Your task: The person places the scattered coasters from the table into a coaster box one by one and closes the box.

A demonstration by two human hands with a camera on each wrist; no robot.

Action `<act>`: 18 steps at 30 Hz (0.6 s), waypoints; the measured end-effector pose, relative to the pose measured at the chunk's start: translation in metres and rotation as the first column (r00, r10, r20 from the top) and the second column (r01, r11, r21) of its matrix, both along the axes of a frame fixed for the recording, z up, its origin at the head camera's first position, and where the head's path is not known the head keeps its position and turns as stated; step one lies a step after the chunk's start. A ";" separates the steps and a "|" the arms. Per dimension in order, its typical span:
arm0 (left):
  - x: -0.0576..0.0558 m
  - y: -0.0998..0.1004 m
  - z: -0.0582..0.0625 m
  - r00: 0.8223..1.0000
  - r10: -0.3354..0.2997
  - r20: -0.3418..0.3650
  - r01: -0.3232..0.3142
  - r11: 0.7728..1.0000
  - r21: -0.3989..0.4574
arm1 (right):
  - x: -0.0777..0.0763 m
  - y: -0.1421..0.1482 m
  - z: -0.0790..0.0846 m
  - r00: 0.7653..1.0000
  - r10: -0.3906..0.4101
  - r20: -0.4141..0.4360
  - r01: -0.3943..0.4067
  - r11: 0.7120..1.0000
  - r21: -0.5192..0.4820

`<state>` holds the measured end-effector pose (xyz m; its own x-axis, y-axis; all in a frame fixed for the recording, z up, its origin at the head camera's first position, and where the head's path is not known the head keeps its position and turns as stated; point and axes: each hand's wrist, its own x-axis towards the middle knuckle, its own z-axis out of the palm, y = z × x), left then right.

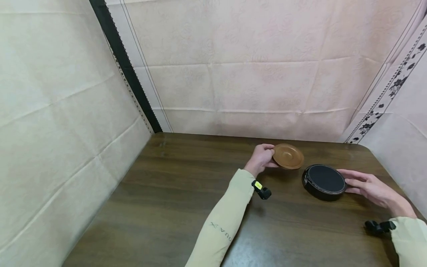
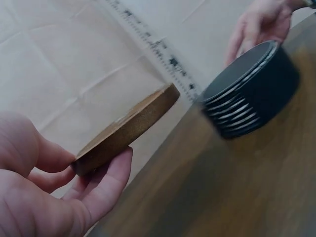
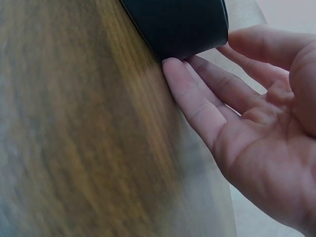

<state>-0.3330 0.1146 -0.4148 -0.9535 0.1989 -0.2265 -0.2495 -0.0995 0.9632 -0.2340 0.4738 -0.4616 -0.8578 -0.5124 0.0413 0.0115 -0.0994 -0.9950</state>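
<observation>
A flat, round brown coaster (image 1: 288,156) with a raised edge is in my left hand (image 1: 262,159), its rim pinched between thumb and fingers. In the left wrist view the coaster (image 2: 128,128) shows edge-on, tilted above the table. Right of it stands a round black holder (image 1: 324,181) with several dark discs stacked inside. Their pale edges show through a gap in the holder's wall (image 2: 276,89). My right hand (image 1: 371,187) touches the holder's right side with nearly straight fingers. In the right wrist view, fingertips (image 3: 177,71) are at its base and the thumb is near its upper rim.
The dark wooden table (image 1: 160,200) lies beneath both hands. Pale cloth walls (image 1: 247,85) rise behind it and on both sides, the right one bearing a black flower border (image 1: 397,84). Black wrist devices (image 1: 261,191) are strapped over the sleeves.
</observation>
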 end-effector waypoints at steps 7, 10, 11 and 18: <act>0.019 0.039 -0.007 0.999 -0.040 0.008 0.040 0.999 0.035 | 0.001 -0.001 0.000 1.000 -0.020 0.004 0.020 1.000 0.014; 0.027 0.052 -0.009 0.999 -0.050 0.017 0.049 0.997 0.056 | 0.001 -0.001 -0.001 0.999 -0.033 0.001 0.033 0.999 0.029; 0.030 0.056 -0.011 0.998 -0.052 0.020 0.051 0.997 0.062 | 0.001 -0.001 -0.001 0.999 -0.039 0.003 0.039 0.999 0.032; 0.045 0.080 -0.018 0.997 -0.056 0.052 0.052 0.996 0.073 | 0.004 0.001 -0.004 0.999 -0.048 0.003 0.048 0.997 0.054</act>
